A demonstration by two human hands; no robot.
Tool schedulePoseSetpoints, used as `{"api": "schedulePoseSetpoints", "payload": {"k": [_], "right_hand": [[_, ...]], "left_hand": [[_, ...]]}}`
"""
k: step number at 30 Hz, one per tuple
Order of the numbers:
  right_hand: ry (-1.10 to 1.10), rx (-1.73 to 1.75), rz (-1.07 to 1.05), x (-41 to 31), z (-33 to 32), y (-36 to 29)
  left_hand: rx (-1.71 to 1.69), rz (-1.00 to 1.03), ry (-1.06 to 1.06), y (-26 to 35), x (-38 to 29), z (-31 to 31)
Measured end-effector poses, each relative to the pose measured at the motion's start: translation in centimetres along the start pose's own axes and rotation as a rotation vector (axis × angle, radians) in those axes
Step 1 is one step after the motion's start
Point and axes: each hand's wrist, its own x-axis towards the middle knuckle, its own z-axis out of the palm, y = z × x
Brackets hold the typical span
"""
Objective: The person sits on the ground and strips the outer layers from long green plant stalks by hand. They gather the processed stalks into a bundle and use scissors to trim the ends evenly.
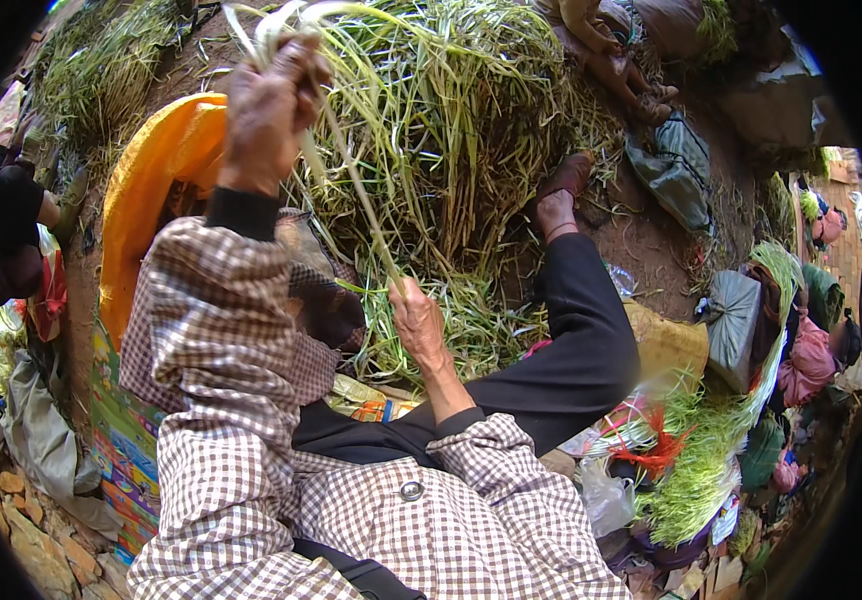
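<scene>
My left hand [275, 105] is raised at the upper left, closed around pale green grass-like strands [356, 19] that fan out above the fist and look partly blurred. A thin pale stalk [359, 191] runs slantwise down from this hand to my right hand [420, 319]. The right fist grips the stalk's lower end in front of my lap. Behind both hands stands a large heap of long cut grass-like stalks [468, 127], green and straw-coloured. Shorter loose green blades [393, 337] lie around my right hand, between my legs.
An orange sack [149, 176] and a colourful printed sheet [127, 450] lie at left. My bent right leg [581, 322] borders the heap. At right are a tied grey bundle [735, 322], red string [652, 442] and green stalks [690, 495]. Other people sit at far left and upper right.
</scene>
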Motion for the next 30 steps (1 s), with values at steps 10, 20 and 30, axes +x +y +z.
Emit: {"api": "schedulePoseSetpoints", "payload": {"k": [10, 20, 30], "right_hand": [[-0.417, -0.388, 0.176, -2.2, 0.1, 5.5], [-0.182, 0.575, -0.087, 0.7, -6.1, -7.1], [-0.207, 0.432, -0.111, 1.7, -5.2, -8.1]], "left_hand": [[0.061, 0.219, 0.338, 5.2, 0.7, -4.2], [-0.306, -0.144, 0.241, -2.1, -4.7, 0.6], [-0.332, -0.450, -0.032, -6.6, -10.8, 0.8]]}}
